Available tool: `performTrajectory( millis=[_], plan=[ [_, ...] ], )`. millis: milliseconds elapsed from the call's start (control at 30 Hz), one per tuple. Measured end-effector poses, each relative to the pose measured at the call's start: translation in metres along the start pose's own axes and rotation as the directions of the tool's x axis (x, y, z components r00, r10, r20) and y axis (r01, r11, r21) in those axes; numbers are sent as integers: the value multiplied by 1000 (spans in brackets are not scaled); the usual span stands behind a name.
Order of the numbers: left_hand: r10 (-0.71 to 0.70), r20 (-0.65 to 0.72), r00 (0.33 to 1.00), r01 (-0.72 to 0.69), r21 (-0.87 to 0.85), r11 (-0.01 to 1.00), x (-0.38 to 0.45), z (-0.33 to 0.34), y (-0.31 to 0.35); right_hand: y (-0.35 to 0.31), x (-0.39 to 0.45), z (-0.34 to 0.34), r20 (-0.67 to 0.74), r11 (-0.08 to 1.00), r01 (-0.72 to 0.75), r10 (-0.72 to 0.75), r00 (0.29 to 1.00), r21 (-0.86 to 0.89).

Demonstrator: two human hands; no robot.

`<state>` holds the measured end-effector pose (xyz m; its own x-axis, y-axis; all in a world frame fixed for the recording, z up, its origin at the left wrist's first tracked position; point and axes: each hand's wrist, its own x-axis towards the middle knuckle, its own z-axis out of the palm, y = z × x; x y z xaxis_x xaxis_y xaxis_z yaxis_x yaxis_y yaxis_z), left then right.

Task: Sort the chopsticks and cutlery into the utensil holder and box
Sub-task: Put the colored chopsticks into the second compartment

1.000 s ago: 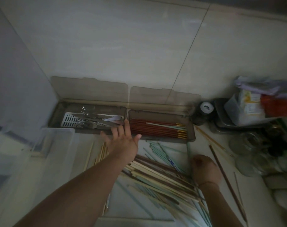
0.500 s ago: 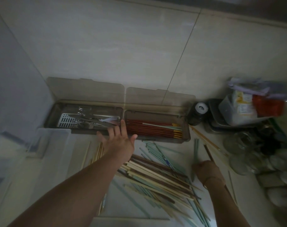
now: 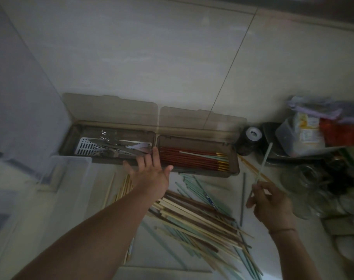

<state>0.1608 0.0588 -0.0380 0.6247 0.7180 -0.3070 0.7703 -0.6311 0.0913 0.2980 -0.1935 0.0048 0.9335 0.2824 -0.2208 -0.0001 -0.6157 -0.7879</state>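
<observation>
While my left hand [image 3: 151, 174] lies flat with its fingers stretched out against the near rim of the smoky brown two-compartment plastic utensil box [image 3: 233, 150], my right hand [image 3: 270, 201] pinches the lower end of a single pale green chopstick [image 3: 262, 164] and holds it tilted above the counter, its tip pointing up toward the back wall. My left fingertips reach just over the divider between the two compartments. Left of them, metal cutlery [image 3: 115, 147] lies jumbled on a white slotted tray in the left compartment. Right of them, red-brown chopsticks with gold ends [image 3: 194, 158] lie side by side in the right compartment, with a pale one on top. Both hinged lids [image 3: 111, 108] stand open against the tiled wall. Under my forearms, a loose heap of bamboo, dark brown and pale green chopsticks [image 3: 196, 219] sprawls across the white counter [image 3: 228, 182]. One grey stick [image 3: 242, 199] lies alone just left of my right hand. A clear plastic bin [image 3: 71, 178] sits at the left, and glass jars [image 3: 309, 182] crowd the right.
</observation>
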Motion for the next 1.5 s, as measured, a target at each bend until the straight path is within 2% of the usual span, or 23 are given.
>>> performTrajectory(
  millis=[100,167,267,300,333,433,500,533,567,633,733,767,833,900,967,1033,1100,1167,1233,1267,1333,1500],
  plan=[
    [3,6,1000,-3,-1,1000,0,0,0,-23,4,11,37,988,107,-112,993,115],
    [3,4,1000,-3,1,1000,0,-1,-1,-37,12,22,66,935,90,-120,991,344],
    [13,-4,1000,-13,-7,1000,-1,-2,-2,-58,26,38,177,711,-110,-20,984,695],
    [14,-4,1000,-14,-8,1000,-1,-2,-2,-62,31,44,168,648,-114,-22,985,753],
    [13,-2,1000,-13,-8,1000,-1,-1,-2,-66,34,50,125,629,-61,-57,990,775],
    [6,2,1000,-6,-5,1000,0,-2,-2,-73,44,68,-7,762,245,-301,953,599],
    [10,0,1000,-10,-7,1000,0,-2,-2,-75,50,80,18,831,439,-473,881,342],
    [14,-1,1000,-14,-10,1000,0,-2,-1,-77,52,85,76,846,505,-523,849,172],
    [16,-2,1000,-16,-11,1000,0,-2,-2,-77,53,90,141,835,550,-547,825,20],
    [15,-3,1000,-15,-13,1000,0,-2,-2,-74,54,99,268,763,632,-586,764,-133],
    [18,-5,1000,-18,-20,1000,0,-1,-2,-52,59,111,432,624,752,-630,645,-213],
    [19,-3,1000,-19,-19,1000,1,-1,-3,-43,61,113,464,610,757,-614,638,-234],
    [22,-3,1000,-22,-20,1000,1,0,-3,-33,65,114,473,616,736,-579,664,-281],
    [19,-3,1000,-19,-22,1000,1,0,-3,-32,64,112,421,638,709,-578,699,-301],
    [19,1,1000,-19,-23,1000,1,0,-3,-30,61,103,281,673,677,-616,736,-297],
    [18,-4,1000,-18,-14,1000,1,0,-2,-26,54,88,35,729,620,-639,768,-290],
    [17,-8,1000,-17,-8,1000,0,-1,-2,-15,46,70,-196,849,464,-514,835,-253],
    [17,-10,1000,-17,-12,1000,0,0,-2,0,41,56,-325,963,158,-224,919,-218],
    [15,-10,1000,-15,-9,1000,0,0,-1,19,39,47,-280,928,-124,22,960,-352],
    [12,-8,1000,-12,-6,1000,0,0,-2,29,36,46,-213,873,-199,113,970,-445],
    [12,-7,1000,-12,-4,1000,1,1,-2,42,30,44,-128,798,-228,188,974,-558],
    [6,-4,1000,-6,-12,1000,2,2,-2,51,21,38,-122,778,-205,165,979,-594]
  ],
)
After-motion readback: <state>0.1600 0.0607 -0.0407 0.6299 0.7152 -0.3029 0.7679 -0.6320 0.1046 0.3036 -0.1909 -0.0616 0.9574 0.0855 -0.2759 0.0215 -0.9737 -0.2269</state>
